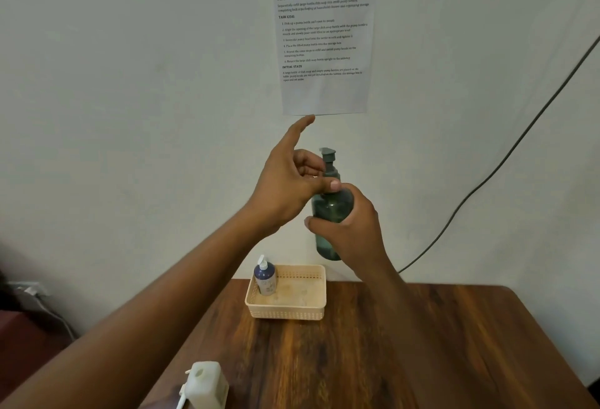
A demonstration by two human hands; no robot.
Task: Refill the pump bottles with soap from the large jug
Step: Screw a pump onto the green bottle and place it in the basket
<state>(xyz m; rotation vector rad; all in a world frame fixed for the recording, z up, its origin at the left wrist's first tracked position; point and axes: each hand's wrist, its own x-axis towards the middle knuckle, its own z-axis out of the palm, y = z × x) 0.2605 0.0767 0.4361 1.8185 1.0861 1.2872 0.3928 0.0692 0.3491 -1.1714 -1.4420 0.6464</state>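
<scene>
I hold a dark green translucent pump bottle (331, 210) upright in the air above the table, in front of the wall. My right hand (352, 233) wraps around its body. My left hand (289, 181) pinches the collar below the grey pump head (328, 155) with thumb and curled fingers, index finger pointing up. A small purple pump bottle (265, 277) stands in the left corner of a beige basket (289, 311). A white jug (206, 386) with its cap hanging loose sits at the near left table edge.
The wooden table (406, 350) runs from the wall towards me. A printed task sheet (324, 35) is taped to the wall above. A black cable (506, 155) slants down the wall at the right.
</scene>
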